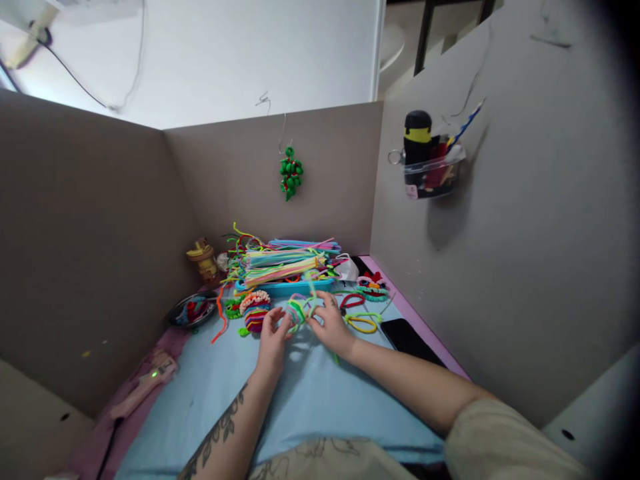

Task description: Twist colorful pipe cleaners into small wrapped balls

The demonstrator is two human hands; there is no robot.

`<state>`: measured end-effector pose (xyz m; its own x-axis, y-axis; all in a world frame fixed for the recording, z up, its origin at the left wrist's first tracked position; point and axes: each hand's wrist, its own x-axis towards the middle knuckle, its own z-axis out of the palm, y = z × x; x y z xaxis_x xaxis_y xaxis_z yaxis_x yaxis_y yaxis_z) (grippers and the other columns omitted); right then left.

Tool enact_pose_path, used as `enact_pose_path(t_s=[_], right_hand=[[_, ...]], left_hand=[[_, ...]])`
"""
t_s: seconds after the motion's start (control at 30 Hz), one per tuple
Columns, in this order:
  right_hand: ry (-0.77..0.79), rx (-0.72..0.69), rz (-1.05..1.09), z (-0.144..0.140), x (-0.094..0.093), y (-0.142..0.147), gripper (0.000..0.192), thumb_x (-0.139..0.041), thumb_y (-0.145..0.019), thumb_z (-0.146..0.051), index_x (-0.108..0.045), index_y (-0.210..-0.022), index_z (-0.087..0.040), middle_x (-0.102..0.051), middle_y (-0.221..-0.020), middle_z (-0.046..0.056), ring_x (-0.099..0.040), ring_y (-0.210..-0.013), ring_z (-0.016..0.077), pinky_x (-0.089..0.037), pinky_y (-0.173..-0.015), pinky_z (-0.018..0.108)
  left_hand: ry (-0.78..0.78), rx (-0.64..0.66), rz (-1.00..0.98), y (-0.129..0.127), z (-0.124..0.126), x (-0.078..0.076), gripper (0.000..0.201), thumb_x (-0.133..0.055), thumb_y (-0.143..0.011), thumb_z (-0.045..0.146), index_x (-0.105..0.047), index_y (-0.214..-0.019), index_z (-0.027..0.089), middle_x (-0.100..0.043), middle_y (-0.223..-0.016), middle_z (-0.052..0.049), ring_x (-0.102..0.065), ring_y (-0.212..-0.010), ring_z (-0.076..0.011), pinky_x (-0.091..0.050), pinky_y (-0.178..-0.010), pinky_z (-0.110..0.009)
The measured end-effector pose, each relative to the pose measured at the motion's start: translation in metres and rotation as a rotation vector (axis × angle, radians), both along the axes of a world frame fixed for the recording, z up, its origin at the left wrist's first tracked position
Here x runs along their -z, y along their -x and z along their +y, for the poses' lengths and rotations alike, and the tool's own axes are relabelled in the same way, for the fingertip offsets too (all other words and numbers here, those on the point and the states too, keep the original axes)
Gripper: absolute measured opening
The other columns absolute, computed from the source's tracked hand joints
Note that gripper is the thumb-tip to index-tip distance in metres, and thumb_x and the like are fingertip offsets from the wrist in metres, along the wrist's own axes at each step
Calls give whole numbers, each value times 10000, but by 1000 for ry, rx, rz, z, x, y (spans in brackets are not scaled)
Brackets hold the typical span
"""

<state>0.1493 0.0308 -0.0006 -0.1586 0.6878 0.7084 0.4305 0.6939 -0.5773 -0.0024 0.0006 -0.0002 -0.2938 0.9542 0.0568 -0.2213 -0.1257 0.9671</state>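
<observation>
My left hand and my right hand meet over a blue mat, both pinching a small multicoloured pipe-cleaner piece between them. Just left of it lies a coiled pink, orange and purple pipe-cleaner shape. Behind the hands a blue tray holds a thick bundle of coloured pipe cleaners. A yellow loop and a red loop lie to the right of my right hand.
Grey partition walls enclose the desk. A green beaded ornament hangs on the back wall; a clear holder with a black bottle is on the right wall. A black phone, a dark bowl, a yellow figurine and a pink device surround the mat.
</observation>
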Motion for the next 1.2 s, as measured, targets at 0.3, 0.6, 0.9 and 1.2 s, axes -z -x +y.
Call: enact_pose_path(t_s=[0.3,0.6,0.9,1.2], right_hand=[[18,-89,-58,-4,2,2,34,-623,-743,-174,-644,-730,-199,-463,-1207,83,-411,-1145,250,-348,-959,434],[47,-171,-82,-9,0,2,114,-586,-747,-130,-642,-669,-191,-498,-1163,60,-443,-1102,225,-351,-950,406],[-80,-74,-175,-10,-4,-1,60,-578,-770,-176,-632,-782,-201,-462,-1229,87,-393,-1159,249,-334,-987,450],[-172,-32,-306,-10,-2,-2,93,-531,-802,-186,-621,-783,-203,-417,-1336,67,-313,-1239,263,-301,-1027,478]], left_hand=[[-60,173,16,-2,-2,0,586,-760,-618,322,-570,-1164,223,-542,-1258,-100,-596,-991,-212,-485,-784,-268],[-36,285,-37,-4,-5,-1,632,-743,-644,331,-515,-1226,245,-505,-1278,-89,-598,-863,-164,-496,-660,-226],[28,199,-2,-2,-3,0,599,-741,-625,390,-534,-1172,260,-571,-1129,-67,-607,-813,-155,-478,-584,-201],[92,193,76,-5,-4,-1,591,-726,-624,419,-548,-1164,257,-569,-1114,-72,-606,-798,-152,-464,-523,-168]])
